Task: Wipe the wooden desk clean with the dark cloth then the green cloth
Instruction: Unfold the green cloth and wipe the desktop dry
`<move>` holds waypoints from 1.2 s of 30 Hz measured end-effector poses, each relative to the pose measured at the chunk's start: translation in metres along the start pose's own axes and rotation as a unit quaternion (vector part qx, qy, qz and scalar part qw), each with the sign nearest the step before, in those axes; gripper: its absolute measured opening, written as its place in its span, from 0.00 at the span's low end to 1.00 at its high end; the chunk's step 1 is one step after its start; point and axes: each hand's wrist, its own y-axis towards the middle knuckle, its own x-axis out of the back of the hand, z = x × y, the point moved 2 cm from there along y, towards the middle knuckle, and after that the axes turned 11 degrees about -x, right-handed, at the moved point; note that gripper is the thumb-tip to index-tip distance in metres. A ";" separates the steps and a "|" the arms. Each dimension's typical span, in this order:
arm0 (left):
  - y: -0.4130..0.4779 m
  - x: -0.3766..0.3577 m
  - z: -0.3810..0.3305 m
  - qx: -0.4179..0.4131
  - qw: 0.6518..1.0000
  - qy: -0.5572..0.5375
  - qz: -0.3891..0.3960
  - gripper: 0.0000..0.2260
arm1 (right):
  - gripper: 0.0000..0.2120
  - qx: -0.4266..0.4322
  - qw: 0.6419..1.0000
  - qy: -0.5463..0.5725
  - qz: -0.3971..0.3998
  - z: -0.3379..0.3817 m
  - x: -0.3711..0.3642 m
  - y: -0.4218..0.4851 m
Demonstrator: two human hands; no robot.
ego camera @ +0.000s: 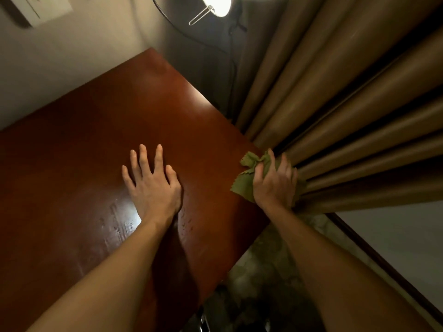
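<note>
Reddish wooden worktop with green cloth bunched at its right edge.
Long axis angled away to a far corner, beige curtain along the right side; left hand flat mid-worktop, fingers spread, holding nothing; right hand gripping the cloth against the curtain, ragged corners pointing left.

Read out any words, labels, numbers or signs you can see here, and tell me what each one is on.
No text can be read.
The wooden desk, green cloth and curtain show no writing.
The white panel on the wall carries dark marks, too blurred to read.
</note>
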 end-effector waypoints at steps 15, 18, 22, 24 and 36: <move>0.001 -0.003 0.002 0.001 1.000 -0.002 0.002 0.27 | 0.36 0.081 0.994 -0.068 -0.006 0.030 -0.012 -0.042; 0.001 -0.005 0.003 -0.005 1.000 0.003 0.005 0.27 | 0.35 0.101 0.993 -0.054 -0.021 0.044 -0.014 -0.022; 0.000 -0.004 0.004 -0.011 1.000 -0.013 0.011 0.28 | 0.35 0.135 0.989 -0.067 -0.015 0.033 -0.015 -0.045; 0.000 -0.002 0.005 -0.014 1.000 -0.013 0.021 0.29 | 0.35 0.164 0.984 -0.069 -0.002 0.026 -0.015 -0.084; -0.076 0.064 0.168 0.091 0.995 0.020 0.020 0.29 | 0.36 0.350 0.927 -0.097 0.090 0.068 -0.027 -0.227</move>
